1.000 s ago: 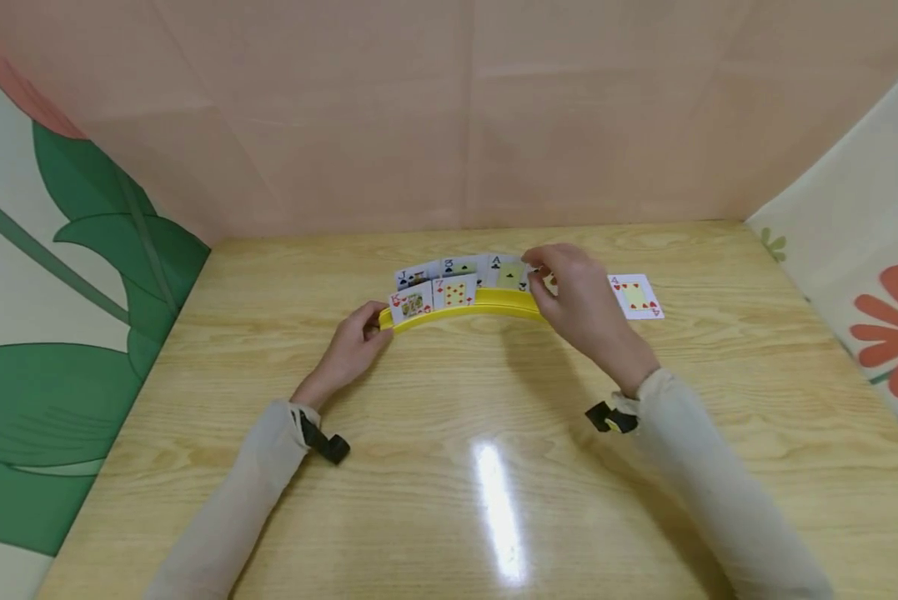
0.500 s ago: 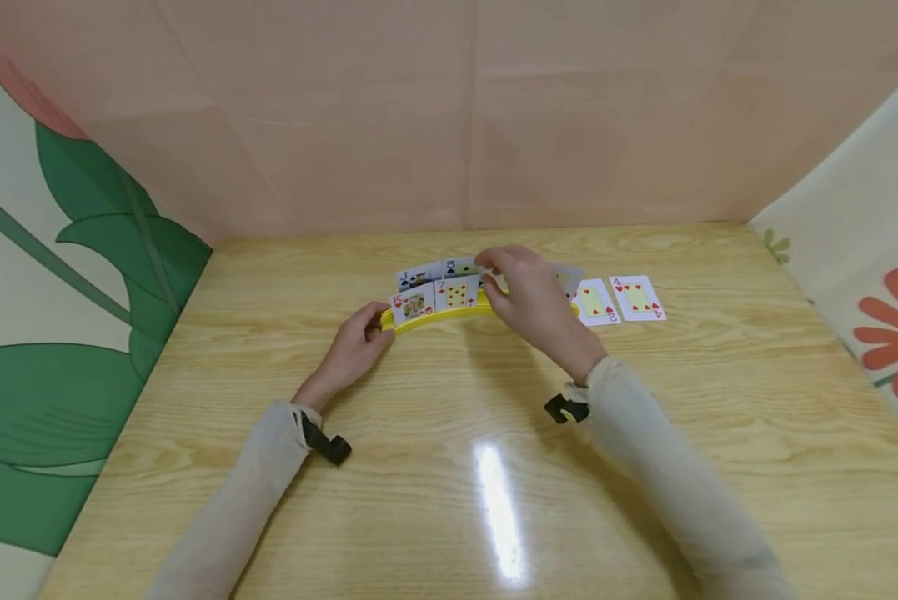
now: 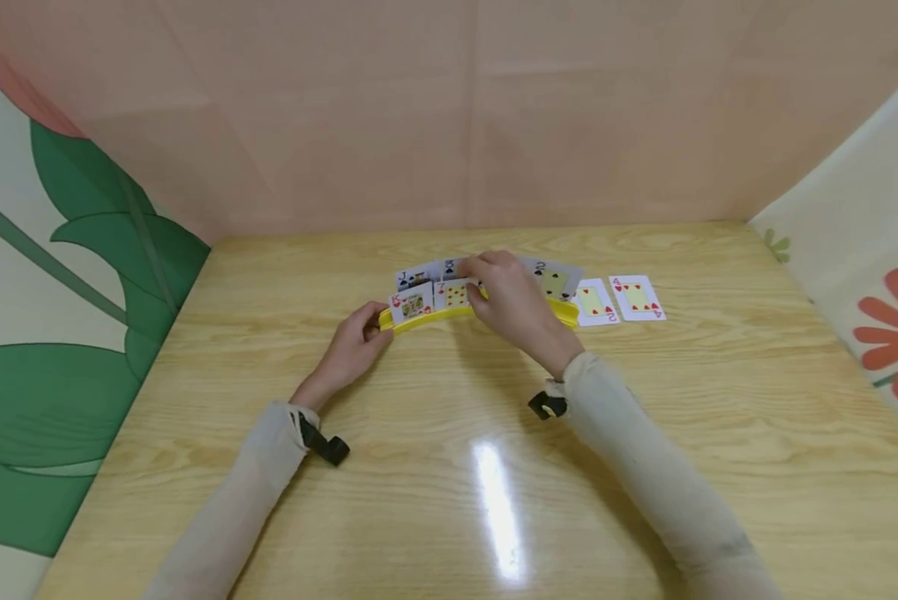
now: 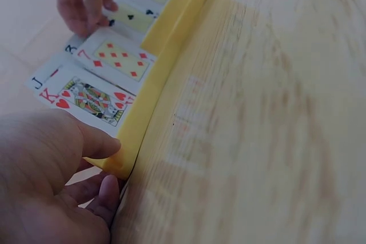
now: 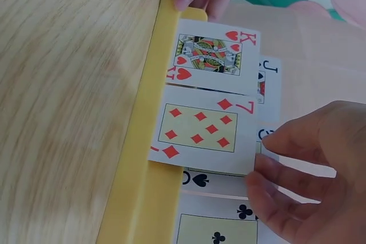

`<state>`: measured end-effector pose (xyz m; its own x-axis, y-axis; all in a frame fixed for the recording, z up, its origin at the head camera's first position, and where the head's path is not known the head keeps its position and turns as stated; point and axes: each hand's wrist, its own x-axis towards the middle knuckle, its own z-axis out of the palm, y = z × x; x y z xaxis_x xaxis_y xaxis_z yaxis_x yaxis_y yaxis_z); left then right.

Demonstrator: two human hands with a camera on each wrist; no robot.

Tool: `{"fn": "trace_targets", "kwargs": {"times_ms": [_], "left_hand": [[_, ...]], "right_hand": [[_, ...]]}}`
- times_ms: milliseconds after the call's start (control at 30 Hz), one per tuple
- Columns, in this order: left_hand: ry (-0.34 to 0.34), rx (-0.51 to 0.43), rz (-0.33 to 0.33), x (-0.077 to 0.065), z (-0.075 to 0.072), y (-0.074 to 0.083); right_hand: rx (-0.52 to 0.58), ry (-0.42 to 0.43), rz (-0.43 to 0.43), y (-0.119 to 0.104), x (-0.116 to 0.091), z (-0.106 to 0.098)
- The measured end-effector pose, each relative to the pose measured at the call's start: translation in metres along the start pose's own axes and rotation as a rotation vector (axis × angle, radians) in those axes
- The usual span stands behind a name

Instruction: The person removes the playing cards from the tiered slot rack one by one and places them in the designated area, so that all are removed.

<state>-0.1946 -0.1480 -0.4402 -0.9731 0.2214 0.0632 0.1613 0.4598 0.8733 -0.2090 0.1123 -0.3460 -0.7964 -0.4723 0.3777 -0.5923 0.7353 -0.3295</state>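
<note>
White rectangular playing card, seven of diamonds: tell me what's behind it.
Behind the seven of diamonds, a white rectangular card with a black 3 shows, beside part of a white jack card. Most of the 3's face is covered and cannot be seen.

Left hand (image 3: 353, 340) in a thumb-and-finger pinch — right hand (image 3: 514, 302) farther forward, fingers (image 5: 297, 134) bent.
</note>
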Motion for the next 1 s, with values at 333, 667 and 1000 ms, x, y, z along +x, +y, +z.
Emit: {"fn": "trace_targets", "kwargs": {"times_ms": [333,667,1000], "left_hand": [[0.004,0.005,0.005,0.0,0.001,-0.001],[0.003,-0.014,0.033,0.0,0.002,-0.001],[0.005,0.004,0.009,-0.002,0.001,0.0]], "right_hand": [[-0.012,0.024,-0.053,0.006,-0.001,0.01],[0.016,0.021,-0.052,0.009,-0.003,0.013],[0.002,-0.004,-0.043,0.011,-0.003,0.015]]}}
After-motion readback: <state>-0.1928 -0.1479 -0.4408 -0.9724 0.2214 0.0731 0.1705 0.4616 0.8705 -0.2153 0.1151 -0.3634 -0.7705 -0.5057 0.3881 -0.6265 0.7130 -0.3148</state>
